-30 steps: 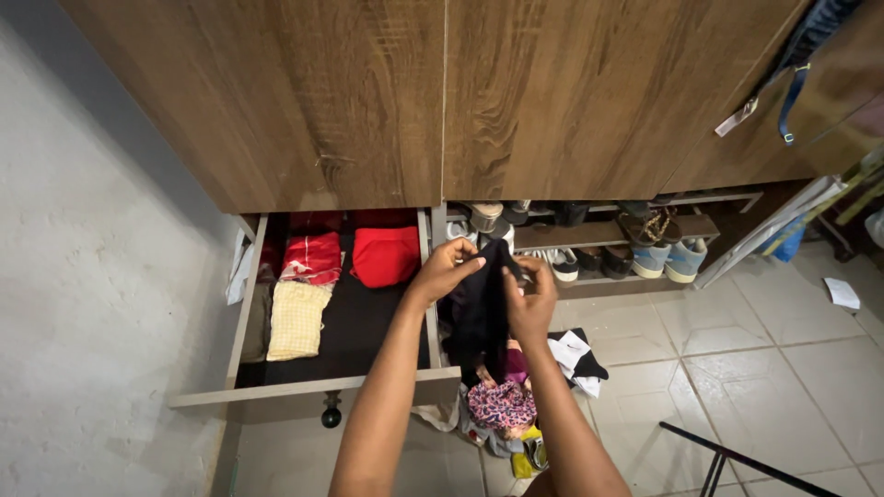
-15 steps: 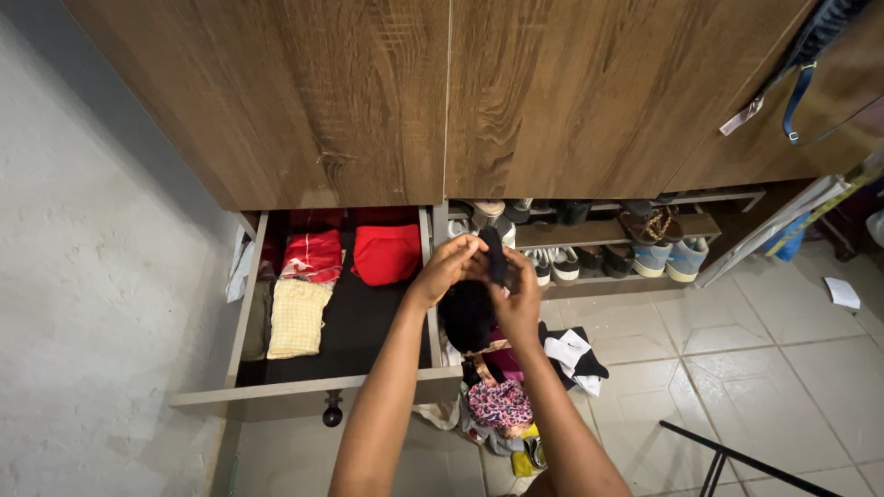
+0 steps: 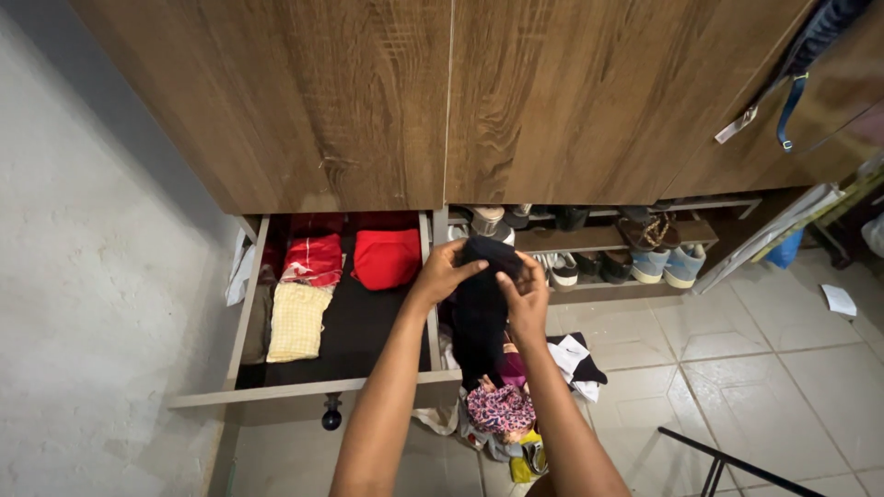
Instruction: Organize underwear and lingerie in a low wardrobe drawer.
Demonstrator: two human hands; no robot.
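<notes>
Wardrobe (image 3: 442,101), brown wood grain, two shut doors, fills the far upper half of the view. Wall (image 3: 83,304), rough grey, runs down the left. Floor (image 3: 755,368), pale tiles, at right and near. Drawer (image 3: 313,391) pulled out at lower left of the wardrobe, its front edge nearest the viewer, dark inside. Shelf (image 3: 608,237) to the right of the drawer, under the right door, carries a row of shoes (image 3: 668,262); a second row sits just below. In the drawer: red folded cloth (image 3: 387,258) at far right, red patterned cloth (image 3: 313,260) just left of it, yellow checked cloth (image 3: 296,320) nearer, touching the patterned one. Black garment (image 3: 479,322) held up between drawer and shelf, hanging down in front of the drawer's right corner, top edge bunched at the hands. Left hand (image 3: 442,273) grips the top left of the garment, fingers closed on the fabric, thumb over it. Right hand (image 3: 527,299) holds the top right, fingers pinched together on the fabric. Both forearms rise from the near edge. Pile of clothes (image 3: 502,410) on the floor below the garment, a pink patterned piece uppermost, black and white piece (image 3: 575,357) just right of it. Dark knob (image 3: 331,421) under the drawer front. White scrap (image 3: 839,299) on the tiles, far right.
</notes>
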